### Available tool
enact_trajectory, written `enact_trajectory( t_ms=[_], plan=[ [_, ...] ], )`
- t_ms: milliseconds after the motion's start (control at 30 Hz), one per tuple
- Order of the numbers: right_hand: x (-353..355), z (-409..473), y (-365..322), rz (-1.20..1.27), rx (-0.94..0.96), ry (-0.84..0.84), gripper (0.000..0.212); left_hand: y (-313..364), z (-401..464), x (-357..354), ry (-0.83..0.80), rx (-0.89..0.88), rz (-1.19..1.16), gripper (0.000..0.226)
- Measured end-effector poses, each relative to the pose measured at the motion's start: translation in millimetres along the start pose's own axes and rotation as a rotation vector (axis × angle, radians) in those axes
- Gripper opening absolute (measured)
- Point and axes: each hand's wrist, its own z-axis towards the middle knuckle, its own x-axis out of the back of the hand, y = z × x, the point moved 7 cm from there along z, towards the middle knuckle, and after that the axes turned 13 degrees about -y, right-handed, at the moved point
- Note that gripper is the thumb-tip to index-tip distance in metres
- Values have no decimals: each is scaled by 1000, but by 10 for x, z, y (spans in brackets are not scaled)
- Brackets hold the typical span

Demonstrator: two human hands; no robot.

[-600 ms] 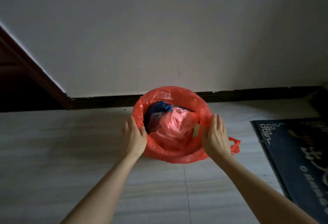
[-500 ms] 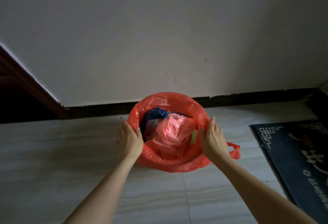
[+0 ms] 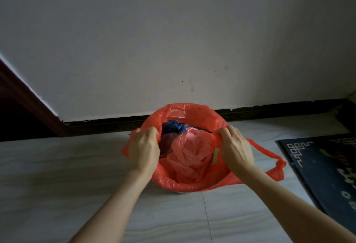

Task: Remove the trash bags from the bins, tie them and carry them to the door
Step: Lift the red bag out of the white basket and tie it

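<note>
hands grip the red trash bag (image 3: 185,115) at mid frame: left hand (image 3: 143,151) pinches its left rim, right hand (image 3: 236,149) its right rim. crumpled trash fills it.

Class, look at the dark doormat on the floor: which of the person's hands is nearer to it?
Right. The right hand grips the red trash bag's rim on the side facing the doormat; the left hand grips the opposite rim, farther away.
</note>
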Motion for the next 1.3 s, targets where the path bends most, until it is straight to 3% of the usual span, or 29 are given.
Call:
enact_trajectory(
  t_ms=[133, 200, 300, 400, 500, 600, 667, 833, 933, 1033, 1100, 1200, 1300],
  plan=[
    [-39, -166, -297, 60, 252, -138, 49, 309, -93, -45, -144, -179, -75, 30],
    [5, -186, -217, 58, 239, -115, 47, 262, -79, -22, -160, -199, -85, 40],
    [49, -14, 171, 105, -63, -44, 49, 6, 144, 11, -165, 16, -27, 56],
    [-105, 260, 537, 182, -447, -234, 51, -305, 402, -155, -391, 352, -97, 54],
    [-239, 455, 636, 272, -594, -386, 52, -376, 579, -289, -536, 453, -148, 54],
    [-284, 555, 537, 80, -504, -424, 31, -265, 614, -226, -476, 332, 165, 32],
    [-234, 594, 403, -42, -394, -322, 21, -151, 574, -160, -370, 217, 268, 7],
    [-123, 549, 63, -185, -77, -66, 7, -14, 514, -81, -158, 14, 185, 27],
    [-46, 464, -102, -114, 83, 10, 14, 144, 458, 18, -85, -79, 135, 31],
    [2, 400, -176, -21, 148, -55, 11, 259, 375, 93, -49, -170, 65, 32],
    [25, 412, -141, 174, 52, -121, 13, 259, 389, 103, -82, -166, -23, 38],
    [-9, 518, 19, 626, -236, -216, 36, 279, 490, -30, -335, -39, -252, 53],
    [-73, 661, 50, 712, -359, -376, 53, 368, 549, -153, -507, 99, -271, 63]
  ],
)
